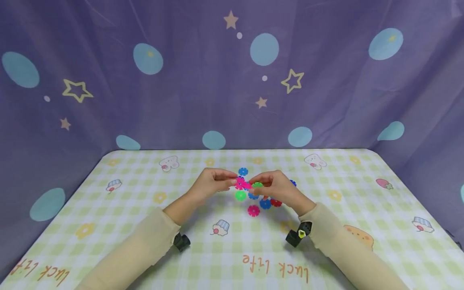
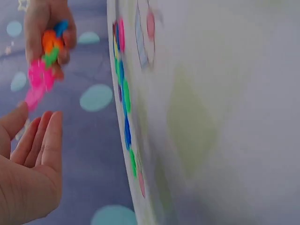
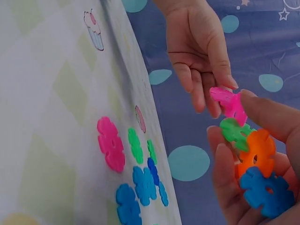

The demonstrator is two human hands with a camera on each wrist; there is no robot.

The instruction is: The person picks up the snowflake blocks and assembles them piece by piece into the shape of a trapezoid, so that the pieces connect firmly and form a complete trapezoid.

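Both hands meet over the middle of the table, around a chain of plastic snowflake discs. My right hand [image 1: 280, 188] holds the chain, with a blue disc [image 3: 267, 190] and an orange disc [image 3: 260, 145] against its palm and fingers. A green disc [image 3: 233, 132] joins on beyond the orange one, and pink discs [image 3: 236, 114] form the far end. From the other side my left hand [image 1: 214, 183] pinches the outermost pink disc [image 2: 33, 98] by its edge, between thumb and fingertips. The chain is partly hidden by the fingers in the head view.
Loose snowflake discs lie on the checked tablecloth [image 1: 145, 225] below the hands. Among them are a pink disc [image 1: 253, 210], a light green disc [image 1: 241, 195], a blue disc [image 1: 243, 171] and a red disc [image 1: 276, 202]. A purple curtain [image 1: 203, 92] hangs behind the table.
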